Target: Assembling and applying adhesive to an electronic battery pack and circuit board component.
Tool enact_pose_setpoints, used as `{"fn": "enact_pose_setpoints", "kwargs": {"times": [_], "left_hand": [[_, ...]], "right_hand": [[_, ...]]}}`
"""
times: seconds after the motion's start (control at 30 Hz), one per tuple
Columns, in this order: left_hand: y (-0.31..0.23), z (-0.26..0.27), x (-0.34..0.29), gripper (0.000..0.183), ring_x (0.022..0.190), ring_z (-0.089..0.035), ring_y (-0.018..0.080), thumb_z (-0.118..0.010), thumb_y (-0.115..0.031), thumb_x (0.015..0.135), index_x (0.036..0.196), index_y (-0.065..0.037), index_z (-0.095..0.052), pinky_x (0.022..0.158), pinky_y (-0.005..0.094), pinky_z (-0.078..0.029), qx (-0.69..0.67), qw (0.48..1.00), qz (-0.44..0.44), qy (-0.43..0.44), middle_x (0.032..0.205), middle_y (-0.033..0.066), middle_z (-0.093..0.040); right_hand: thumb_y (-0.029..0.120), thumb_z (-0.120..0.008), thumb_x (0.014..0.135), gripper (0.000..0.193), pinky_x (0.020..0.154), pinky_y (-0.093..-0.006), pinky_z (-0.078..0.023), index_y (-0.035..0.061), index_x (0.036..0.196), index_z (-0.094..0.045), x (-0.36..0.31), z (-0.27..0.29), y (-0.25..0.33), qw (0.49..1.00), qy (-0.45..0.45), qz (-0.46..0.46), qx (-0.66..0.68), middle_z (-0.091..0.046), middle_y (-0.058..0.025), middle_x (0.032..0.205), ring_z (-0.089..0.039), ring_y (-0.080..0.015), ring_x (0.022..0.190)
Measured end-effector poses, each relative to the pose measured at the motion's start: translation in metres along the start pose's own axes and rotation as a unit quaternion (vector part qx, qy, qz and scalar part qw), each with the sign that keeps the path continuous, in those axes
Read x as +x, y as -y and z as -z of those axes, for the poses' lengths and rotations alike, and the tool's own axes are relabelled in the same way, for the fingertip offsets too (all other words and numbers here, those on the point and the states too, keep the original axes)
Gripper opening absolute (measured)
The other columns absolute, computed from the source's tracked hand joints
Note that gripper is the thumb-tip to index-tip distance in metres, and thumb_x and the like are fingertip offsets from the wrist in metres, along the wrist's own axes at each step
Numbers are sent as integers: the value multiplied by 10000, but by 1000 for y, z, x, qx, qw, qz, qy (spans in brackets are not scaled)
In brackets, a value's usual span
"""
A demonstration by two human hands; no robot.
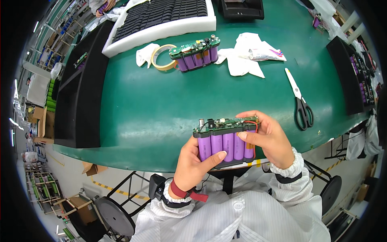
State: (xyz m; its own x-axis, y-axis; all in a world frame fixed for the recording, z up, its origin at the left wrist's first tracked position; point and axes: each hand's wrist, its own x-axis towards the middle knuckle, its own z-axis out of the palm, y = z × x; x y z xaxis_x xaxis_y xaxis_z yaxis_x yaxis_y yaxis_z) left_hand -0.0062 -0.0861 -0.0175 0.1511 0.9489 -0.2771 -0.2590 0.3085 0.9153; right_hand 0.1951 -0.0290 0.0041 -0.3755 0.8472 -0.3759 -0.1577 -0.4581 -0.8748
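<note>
Here, both hands (189,164) (271,139) gripping purple battery pack (228,146), white tray (161,39) holding black parts (161,17)

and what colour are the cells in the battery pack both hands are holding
The cells are purple, showing best in the head view.

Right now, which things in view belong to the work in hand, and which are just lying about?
Apparently in the work:
purple-celled pack, held by left hand and right hand
similar pack on the table, probably related

Apparently lying about:
tape roll
black-handled scissors
crumpled white material
</note>
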Motion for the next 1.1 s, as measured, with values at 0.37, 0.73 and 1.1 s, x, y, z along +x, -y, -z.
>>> {"fn": "enact_pose_setpoints", "kwargs": {"times": [0.37,0.73,1.1], "left_hand": [[-4,-5,-2,424,1035,-629,149,-716,-33,867,1231,21,-505,908,307,-506,22,999,-33,-19,1146,106,-644],[1,4,0,429,1032,-635,182,-725,-24,842,1212,27,-514,924,336,-498,-69,996,-22,-48,1158,123,-640],[4,6,3,450,1072,-614,192,-720,-50,847,1233,24,-502,954,351,-469,-119,992,6,-27,1184,131,-626]], "right_hand": [[48,-706,857,336,736,-247,-517,-15,1147,-549,1,-7,3,999,-18,34,-28,-639,-41,991,-610,-81,841],[54,-626,887,499,897,-263,-481,-43,1346,-455,0,4,8,993,97,-9,72,-628,-102,1185,-618,-131,1011],[48,-566,920,421,937,-264,-464,-33,1329,-506,0,10,6,986,117,-23,118,-629,-51,1164,-600,-99,1024]]}}
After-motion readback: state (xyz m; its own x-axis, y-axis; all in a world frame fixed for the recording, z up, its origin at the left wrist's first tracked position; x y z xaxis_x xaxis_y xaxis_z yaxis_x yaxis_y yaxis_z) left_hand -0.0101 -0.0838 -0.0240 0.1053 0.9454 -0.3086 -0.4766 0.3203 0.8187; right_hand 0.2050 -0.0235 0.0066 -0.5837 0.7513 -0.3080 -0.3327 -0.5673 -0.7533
